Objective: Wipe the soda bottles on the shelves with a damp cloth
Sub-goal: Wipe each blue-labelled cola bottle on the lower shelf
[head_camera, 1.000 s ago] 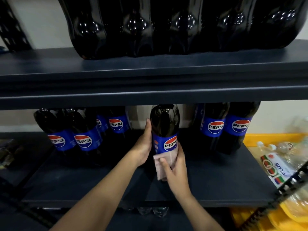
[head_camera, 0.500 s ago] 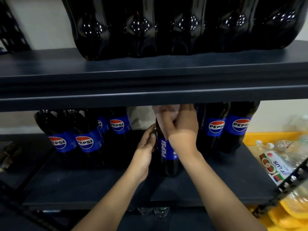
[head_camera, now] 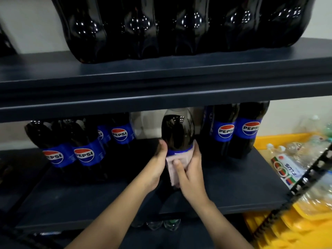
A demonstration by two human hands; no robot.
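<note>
1. Stood upright mid-shelf [head_camera: 233,191]: bottle [head_camera: 177,133], apart from the Pepsi rows either side.
2. Gripped its left flank at label height: left hand [head_camera: 157,168], fingers curled round it.
3. Pressed against its front, over the label (mostly hidden): cloth [head_camera: 175,169], held by right hand [head_camera: 190,175], thumb on top.

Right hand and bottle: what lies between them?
In the head view, a pale cloth lies between the right hand and the bottle, pressed over its blue label.
</note>
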